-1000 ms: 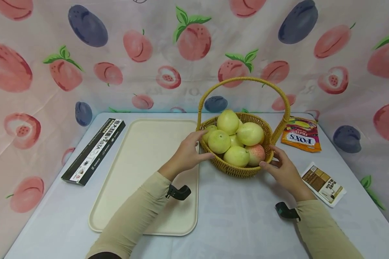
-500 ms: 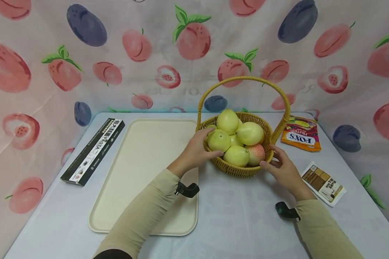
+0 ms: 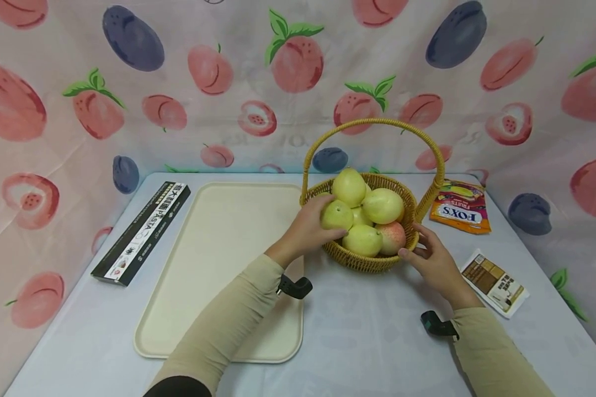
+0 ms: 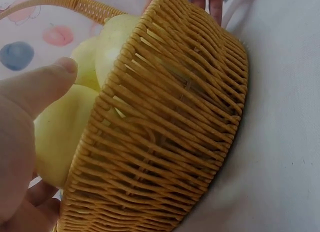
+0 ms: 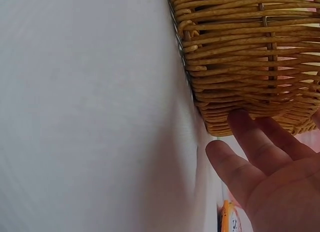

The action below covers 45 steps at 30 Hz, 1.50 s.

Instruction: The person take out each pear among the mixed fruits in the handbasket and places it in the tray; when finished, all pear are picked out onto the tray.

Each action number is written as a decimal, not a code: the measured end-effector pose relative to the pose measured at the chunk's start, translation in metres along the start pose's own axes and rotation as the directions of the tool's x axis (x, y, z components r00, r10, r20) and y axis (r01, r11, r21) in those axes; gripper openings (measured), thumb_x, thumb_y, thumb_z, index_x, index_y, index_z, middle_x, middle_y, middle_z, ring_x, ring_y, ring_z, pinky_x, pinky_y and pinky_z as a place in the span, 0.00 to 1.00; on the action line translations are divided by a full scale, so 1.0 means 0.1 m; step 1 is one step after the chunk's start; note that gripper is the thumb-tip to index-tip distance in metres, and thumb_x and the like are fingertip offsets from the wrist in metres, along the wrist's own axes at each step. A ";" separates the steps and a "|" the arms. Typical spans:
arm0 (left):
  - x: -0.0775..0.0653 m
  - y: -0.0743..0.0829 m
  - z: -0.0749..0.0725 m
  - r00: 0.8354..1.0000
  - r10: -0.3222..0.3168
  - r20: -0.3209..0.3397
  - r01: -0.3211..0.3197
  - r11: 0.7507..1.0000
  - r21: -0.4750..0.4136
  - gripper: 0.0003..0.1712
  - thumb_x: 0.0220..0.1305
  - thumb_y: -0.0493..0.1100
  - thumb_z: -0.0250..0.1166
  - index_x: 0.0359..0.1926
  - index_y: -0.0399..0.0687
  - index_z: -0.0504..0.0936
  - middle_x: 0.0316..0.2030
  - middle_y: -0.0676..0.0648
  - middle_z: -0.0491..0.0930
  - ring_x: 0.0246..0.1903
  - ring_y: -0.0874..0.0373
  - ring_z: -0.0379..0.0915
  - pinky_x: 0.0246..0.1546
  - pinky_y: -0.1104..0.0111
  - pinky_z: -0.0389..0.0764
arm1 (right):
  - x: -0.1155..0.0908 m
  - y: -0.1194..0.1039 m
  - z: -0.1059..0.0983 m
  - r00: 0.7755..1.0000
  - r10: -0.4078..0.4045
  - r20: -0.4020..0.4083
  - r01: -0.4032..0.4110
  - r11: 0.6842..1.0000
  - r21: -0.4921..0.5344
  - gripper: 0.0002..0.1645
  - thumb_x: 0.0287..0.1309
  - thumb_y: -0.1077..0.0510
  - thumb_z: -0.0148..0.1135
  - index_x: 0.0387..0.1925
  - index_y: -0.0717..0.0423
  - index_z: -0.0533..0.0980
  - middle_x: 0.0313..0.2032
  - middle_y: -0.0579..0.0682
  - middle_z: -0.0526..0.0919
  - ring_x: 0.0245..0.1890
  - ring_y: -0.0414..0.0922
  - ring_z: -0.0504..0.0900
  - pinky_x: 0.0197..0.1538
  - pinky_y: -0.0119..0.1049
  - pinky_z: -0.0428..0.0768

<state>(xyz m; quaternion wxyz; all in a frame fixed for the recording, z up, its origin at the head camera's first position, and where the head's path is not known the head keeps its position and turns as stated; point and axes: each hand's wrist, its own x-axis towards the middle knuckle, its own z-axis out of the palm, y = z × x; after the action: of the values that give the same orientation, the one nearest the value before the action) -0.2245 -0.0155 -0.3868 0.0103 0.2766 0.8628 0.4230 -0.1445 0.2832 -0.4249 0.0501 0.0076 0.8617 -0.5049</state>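
A wicker basket (image 3: pixel 365 264) with a tall arched handle stands on the table, piled with yellow-green pears and one reddish, peach-like fruit (image 3: pixel 392 237). At its left side my left hand (image 3: pixel 309 227) reaches over the rim and grips a pear (image 3: pixel 339 215), thumb in front and fingers behind. The left wrist view shows the same pear (image 4: pixel 62 134) between thumb and lower fingers, beside the woven wall. My right hand (image 3: pixel 436 263) holds the basket's right front edge, thumb at the rim. In the right wrist view, its fingers (image 5: pixel 250 142) lie close against the wicker wall.
A cream tray (image 3: pixel 218 331) lies left of the basket, partly under the left forearm. Farther left is a black-and-white pasta box (image 3: pixel 141 234). On the right lie an orange Fox's packet (image 3: pixel 461 207) and a white-and-brown packet (image 3: pixel 495 283).
My left hand has moved right, from the basket's left rim onto the pear, and its fingers have gone in round it. The right hand and the basket stay in place.
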 end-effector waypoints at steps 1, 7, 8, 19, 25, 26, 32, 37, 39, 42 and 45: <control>0.01 0.00 0.01 1.000 0.002 0.001 -0.002 1.000 0.003 0.46 0.59 0.49 0.75 0.72 0.40 0.64 0.69 0.40 0.65 0.68 0.47 0.60 0.66 0.56 0.66 | 0.00 0.00 0.00 1.000 0.001 0.000 -0.001 1.000 0.003 0.53 0.69 0.43 0.61 0.80 0.51 0.41 0.73 0.72 0.51 0.66 0.68 0.66 0.61 0.62 0.71; 0.06 0.02 0.01 1.000 -0.003 0.003 0.002 0.999 0.043 0.46 0.59 0.51 0.75 0.72 0.40 0.65 0.69 0.40 0.65 0.68 0.47 0.61 0.64 0.57 0.68 | 0.01 0.02 0.01 1.000 -0.004 -0.001 0.004 1.000 0.016 0.53 0.69 0.43 0.61 0.80 0.50 0.41 0.73 0.71 0.51 0.66 0.68 0.66 0.61 0.61 0.70; 0.06 0.03 0.01 1.000 -0.007 0.006 0.006 0.999 0.050 0.46 0.59 0.52 0.75 0.72 0.40 0.65 0.69 0.40 0.66 0.68 0.47 0.61 0.64 0.57 0.67 | 0.01 0.01 0.01 1.000 -0.004 -0.002 0.004 1.000 0.017 0.54 0.69 0.42 0.61 0.80 0.50 0.41 0.73 0.71 0.51 0.66 0.68 0.65 0.61 0.61 0.70; 0.13 0.04 0.01 0.998 -0.048 0.043 0.044 0.997 0.070 0.46 0.61 0.54 0.73 0.74 0.43 0.63 0.68 0.41 0.66 0.67 0.48 0.62 0.64 0.58 0.68 | 0.03 0.03 0.01 1.000 -0.003 -0.003 0.003 1.000 0.003 0.53 0.69 0.42 0.60 0.80 0.51 0.41 0.73 0.72 0.52 0.66 0.68 0.66 0.61 0.62 0.70; 0.10 0.01 0.00 0.998 -0.049 0.038 0.048 0.998 0.033 0.44 0.60 0.55 0.73 0.73 0.47 0.66 0.68 0.43 0.67 0.67 0.50 0.63 0.63 0.58 0.70 | 0.02 0.05 0.03 1.000 0.003 -0.003 -0.003 1.000 -0.005 0.54 0.68 0.39 0.60 0.80 0.51 0.41 0.72 0.71 0.53 0.66 0.69 0.66 0.61 0.63 0.70; 0.09 0.01 -0.01 0.998 -0.048 0.036 0.047 0.998 0.030 0.44 0.60 0.55 0.73 0.73 0.48 0.67 0.68 0.43 0.67 0.66 0.50 0.63 0.62 0.58 0.70 | 0.02 0.05 0.04 1.000 0.005 -0.002 -0.005 1.000 -0.006 0.54 0.68 0.39 0.59 0.80 0.51 0.41 0.72 0.72 0.53 0.66 0.69 0.65 0.61 0.63 0.70; 0.03 0.06 -0.05 1.000 -0.020 0.011 0.020 1.000 0.022 0.42 0.60 0.54 0.73 0.72 0.48 0.68 0.67 0.43 0.69 0.66 0.50 0.65 0.62 0.58 0.71 | 0.01 0.05 0.05 1.000 0.015 0.000 -0.015 1.000 -0.018 0.54 0.68 0.37 0.59 0.80 0.50 0.41 0.73 0.71 0.53 0.66 0.68 0.65 0.61 0.63 0.70; -0.03 0.11 -0.12 0.999 0.018 -0.050 -0.017 1.000 0.008 0.42 0.59 0.52 0.75 0.70 0.45 0.71 0.66 0.44 0.71 0.65 0.51 0.66 0.61 0.58 0.72 | 0.00 0.04 0.04 1.000 0.013 -0.005 -0.013 0.999 -0.031 0.54 0.68 0.37 0.59 0.80 0.49 0.42 0.73 0.71 0.53 0.66 0.69 0.65 0.61 0.64 0.70; -0.07 0.12 -0.16 0.997 0.021 -0.067 -0.022 1.000 -0.007 0.41 0.58 0.52 0.75 0.70 0.45 0.71 0.65 0.45 0.71 0.63 0.51 0.67 0.58 0.58 0.73 | 0.00 0.04 0.03 1.000 0.008 -0.008 -0.008 0.999 -0.039 0.54 0.68 0.37 0.58 0.80 0.50 0.42 0.73 0.72 0.53 0.65 0.69 0.66 0.61 0.64 0.70; -0.11 0.12 -0.22 0.996 0.022 -0.082 -0.024 0.999 -0.028 0.41 0.59 0.53 0.75 0.69 0.47 0.72 0.64 0.47 0.72 0.60 0.52 0.69 0.54 0.57 0.76 | 0.00 0.03 0.02 1.000 0.004 -0.013 -0.004 0.999 -0.049 0.53 0.68 0.37 0.58 0.80 0.50 0.42 0.72 0.72 0.53 0.65 0.69 0.66 0.60 0.64 0.71; -0.16 0.09 -0.27 0.996 0.014 -0.089 -0.016 1.000 -0.026 0.40 0.59 0.54 0.74 0.69 0.49 0.72 0.64 0.48 0.73 0.59 0.53 0.69 0.52 0.56 0.76 | -0.01 0.03 0.01 1.000 0.006 -0.014 -0.007 0.999 -0.048 0.54 0.68 0.37 0.58 0.80 0.50 0.42 0.73 0.72 0.53 0.65 0.69 0.65 0.60 0.65 0.71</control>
<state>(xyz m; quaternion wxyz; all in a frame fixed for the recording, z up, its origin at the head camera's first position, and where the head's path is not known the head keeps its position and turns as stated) -0.2139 -0.0386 -0.3658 -0.0275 0.2638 0.8545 0.4466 -0.1434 0.2841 -0.4283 0.0462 0.0127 0.8739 -0.4837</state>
